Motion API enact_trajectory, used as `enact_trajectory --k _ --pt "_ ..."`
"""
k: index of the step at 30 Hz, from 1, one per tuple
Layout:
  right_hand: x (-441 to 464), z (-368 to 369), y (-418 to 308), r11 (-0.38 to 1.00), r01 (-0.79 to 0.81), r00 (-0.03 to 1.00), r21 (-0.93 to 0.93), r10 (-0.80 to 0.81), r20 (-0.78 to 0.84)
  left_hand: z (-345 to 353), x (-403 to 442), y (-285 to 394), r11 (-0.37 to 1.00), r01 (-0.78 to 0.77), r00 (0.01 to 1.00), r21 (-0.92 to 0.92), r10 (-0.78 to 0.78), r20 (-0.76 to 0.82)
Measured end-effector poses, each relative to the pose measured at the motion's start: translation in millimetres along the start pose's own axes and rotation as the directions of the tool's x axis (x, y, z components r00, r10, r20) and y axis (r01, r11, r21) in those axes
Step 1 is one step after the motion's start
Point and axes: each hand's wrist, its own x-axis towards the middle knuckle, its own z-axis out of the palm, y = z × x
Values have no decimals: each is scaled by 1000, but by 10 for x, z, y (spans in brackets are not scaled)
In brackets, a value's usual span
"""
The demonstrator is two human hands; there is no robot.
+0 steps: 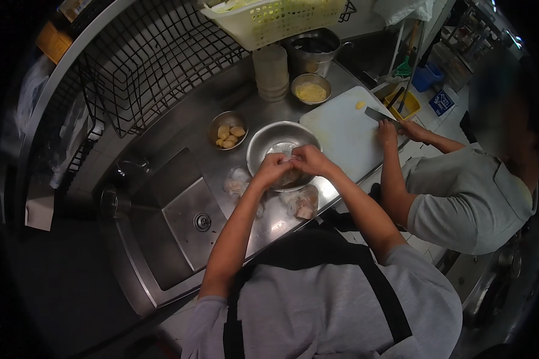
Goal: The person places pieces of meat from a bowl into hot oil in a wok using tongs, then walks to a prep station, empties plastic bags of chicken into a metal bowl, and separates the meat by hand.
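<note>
Over a large metal bowl (256,141), my left hand (273,168) and my right hand (311,160) meet with fingertips pinched close together. Something small, perhaps thin clear plastic, may be between them, but the fingers hide it. Inside the bowl lies something pale and shiny that I cannot identify. Beside the bowl's left side is a clear plastic bag (236,180) with pale contents, partly behind my left forearm. Another clear bag (303,203), holding pinkish-brown pieces, rests on the steel counter in front of the bowl.
A small bowl (213,136) of peeled yellowish pieces stands left; another bowl (311,91) holds shredded yellow food. At right, a co-worker's hands (395,130) hold a knife (379,115) over a white cutting board (341,128). A sink (182,224) lies left, a wire rack (156,66) behind.
</note>
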Motion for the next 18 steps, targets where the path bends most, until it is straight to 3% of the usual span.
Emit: enact_trajectory --k 2,4,5,8,10,11,12,14,16,18 --pt "90 87 13 989 -78 986 -129 58 -154 50 15 50 997 -16 977 70 30 -213" --pt "186 282 192 984 -85 949 -154 33 -313 86 42 -98 997 -20 966 79 40 -257" --pt "218 326 234 971 -95 938 -219 13 -348 174 -23 82 990 -118 945 82 137 -298" --pt "367 312 347 973 -164 888 -162 74 -454 248 -79 123 994 -94 966 53 103 -236" --pt "486 367 796 914 -399 726 -68 270 -632 421 -266 397 990 -124 973 70 135 -189" --pt "503 374 1071 943 -333 650 -9 223 -727 492 -335 521 968 -228 955 107 243 -170" --pt "499 252 1024 946 -323 642 1 219 -735 476 -363 583 934 -326 926 144 346 -147" --pt "393 53 962 976 -202 770 77 207 -604 247 -318 378 948 -286 923 142 313 -226" --pt "377 -39 864 950 -229 785 213 310 -536 36 -337 183 962 -68 925 -266 -39 -377" --pt "383 -73 795 929 -302 743 214 370 -558 -82 -383 286 958 -157 921 -241 53 -387"
